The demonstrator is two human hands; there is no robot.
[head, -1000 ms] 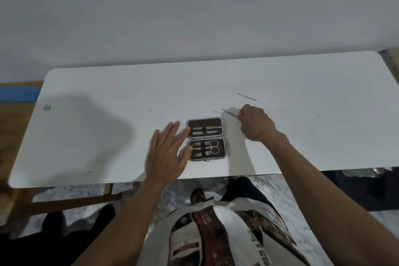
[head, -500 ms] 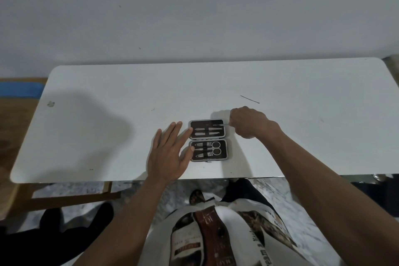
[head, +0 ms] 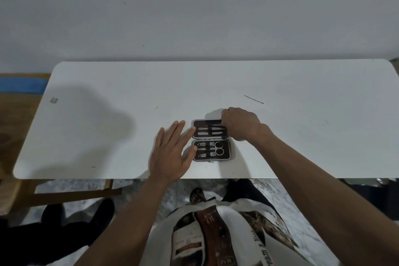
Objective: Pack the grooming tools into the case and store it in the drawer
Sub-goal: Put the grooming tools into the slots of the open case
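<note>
So my small brown hinged grooming case with the grey rim [head: 211, 140] is lying open flat near the front edge of the white desk [head: 108, 136], 2 halves, far one and near one. My right hand [head: 239, 124] is curled over the right end of the far half, fingers bunched like they're pinching the end of a thin tool and working it in, but the fingertips are hidden so I honestly can't tell if I've got it or I'm just pressing. My left hand [head: 170, 152] is flat on the desk, fingers straight, index and thumb tips touching the case's left edge, holding nothing.

What could go sideways: the case looks light, so pushing the tool in from the right could skate it left if my bracing hand slacks off. The tool could also ride over its elastic loop instead of under and pop loose when I fold the lid.

Also there's 1 thin dark metal pick [head: 254, 99] lying well apart behind my right hand. Easy to forget and shut the case without it.
</note>
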